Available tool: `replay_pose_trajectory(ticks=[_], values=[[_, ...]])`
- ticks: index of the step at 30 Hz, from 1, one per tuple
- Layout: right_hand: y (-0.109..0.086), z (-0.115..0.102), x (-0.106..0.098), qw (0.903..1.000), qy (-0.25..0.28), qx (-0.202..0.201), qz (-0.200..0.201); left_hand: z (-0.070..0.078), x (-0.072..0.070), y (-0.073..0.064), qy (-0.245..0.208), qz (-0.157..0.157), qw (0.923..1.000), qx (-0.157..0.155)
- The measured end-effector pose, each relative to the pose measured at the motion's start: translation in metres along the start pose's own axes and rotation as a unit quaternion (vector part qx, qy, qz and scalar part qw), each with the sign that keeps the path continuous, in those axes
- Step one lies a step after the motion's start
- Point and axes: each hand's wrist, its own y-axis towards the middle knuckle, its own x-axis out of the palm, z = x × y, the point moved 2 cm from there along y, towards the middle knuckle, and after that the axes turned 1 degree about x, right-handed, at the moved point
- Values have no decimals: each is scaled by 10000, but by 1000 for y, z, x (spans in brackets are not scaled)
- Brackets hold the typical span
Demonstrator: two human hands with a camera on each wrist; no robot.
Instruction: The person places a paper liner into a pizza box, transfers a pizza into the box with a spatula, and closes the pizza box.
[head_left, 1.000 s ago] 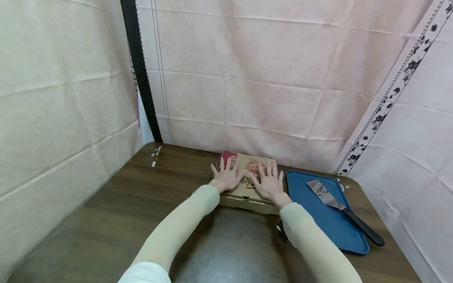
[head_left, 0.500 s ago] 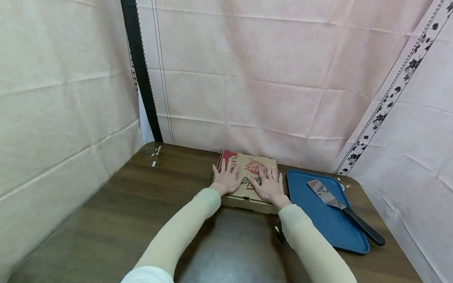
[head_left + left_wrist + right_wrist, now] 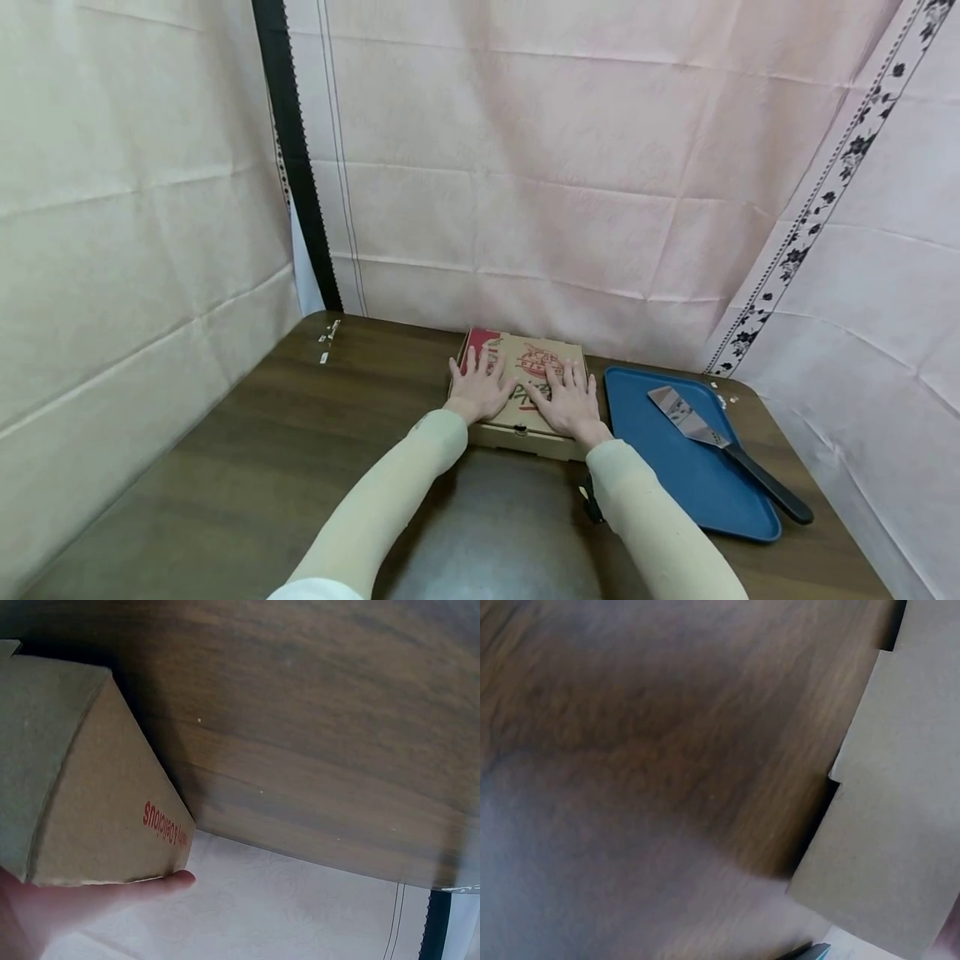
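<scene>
A closed cardboard pizza box (image 3: 528,419) with red and green print lies near the far edge of the table. My left hand (image 3: 480,389) rests flat on the left part of its lid, fingers spread and pointing away from me. On the right part of the lid lies my right hand (image 3: 567,404), also with straight, spread fingers. The left wrist view shows the box's brown side (image 3: 112,795) with red lettering, and the edge of my left hand (image 3: 90,904) along the lid. In the right wrist view the box's front wall (image 3: 889,817) fills the right side.
Right of the box, a blue tray (image 3: 637,400) lies on the brown wooden table (image 3: 247,467). A spatula (image 3: 697,425) with a wide metal blade and black handle lies across the tray, its handle reaching past the rim. Pale cloth (image 3: 487,167) hangs behind the table.
Both hands stay flat on the box lid, with only a slight shift of the left hand. The head view has tilted up a little, so the table appears slightly lower.
</scene>
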Motion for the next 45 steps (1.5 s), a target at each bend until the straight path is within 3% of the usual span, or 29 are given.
replay_pose_trajectory(ticks=[23,40,45], values=[[4,-3,-1,10000,39,-39,76,-4,2,6,43,85,9999,-53],[7,0,1,9999,115,-93,65,-3,2,7,-50,-38,10000,-70],[9,0,-1,9998,44,-198,47,-6,2,11,-89,-212,9997,-35]])
